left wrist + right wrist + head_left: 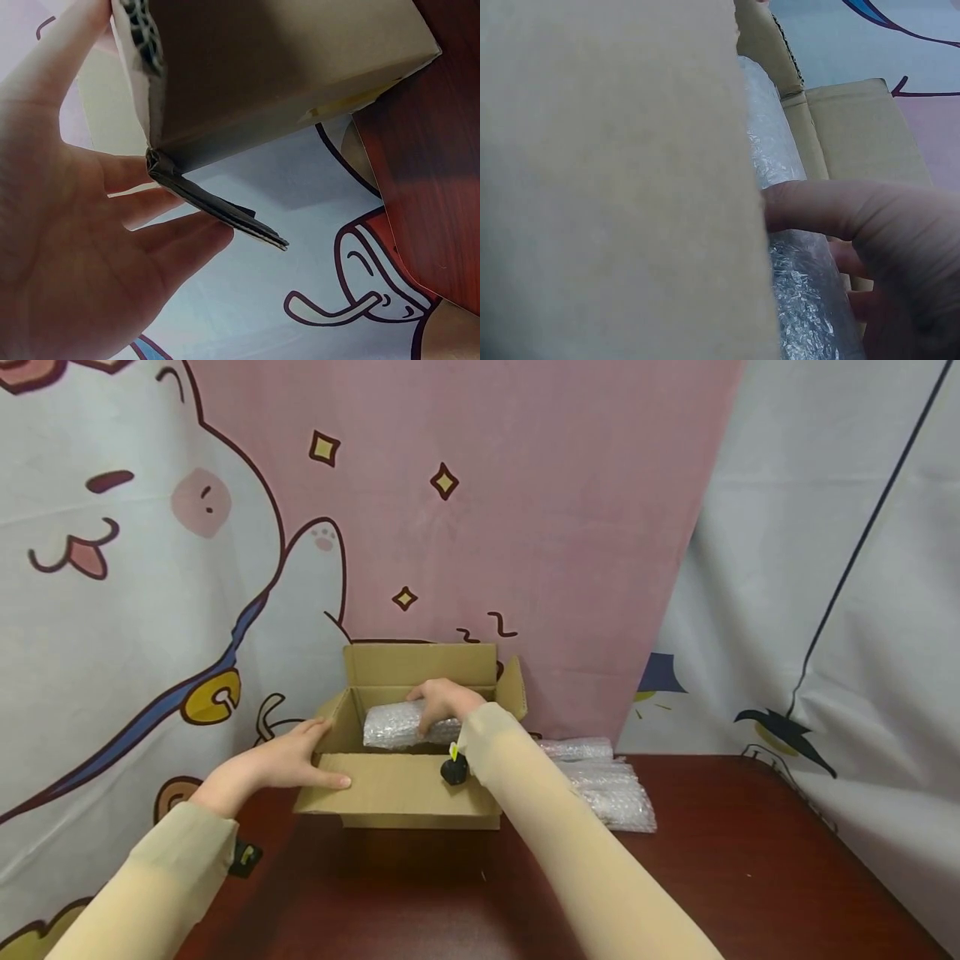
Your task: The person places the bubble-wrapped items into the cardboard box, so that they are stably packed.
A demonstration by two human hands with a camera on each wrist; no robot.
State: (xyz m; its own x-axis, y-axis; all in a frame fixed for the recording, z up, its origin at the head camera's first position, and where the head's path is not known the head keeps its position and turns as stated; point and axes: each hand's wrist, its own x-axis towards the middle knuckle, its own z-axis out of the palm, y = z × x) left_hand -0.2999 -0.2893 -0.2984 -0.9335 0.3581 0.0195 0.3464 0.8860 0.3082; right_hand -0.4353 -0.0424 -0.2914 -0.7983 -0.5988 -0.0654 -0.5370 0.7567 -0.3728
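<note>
An open cardboard box (405,789) stands on the table with its flaps spread. My left hand (273,764) holds the box at its left front corner, thumb over the front flap. In the left wrist view, the fingers (176,240) lie along the underside of a side flap. Inside the box opening, my right hand (447,702) grips a bubble-wrapped roll (388,727) from above. Its thumb (810,206) presses the near side of the bubble wrap, with other fingers on the far side. The front flap hides much of the roll in the right wrist view.
More bubble-wrapped bundles (618,797) lie on the dark red table (712,860), to the right of the box. A printed cloth (570,527) hangs close behind the box and along both sides. My right forearm reaches across the space before the bundles.
</note>
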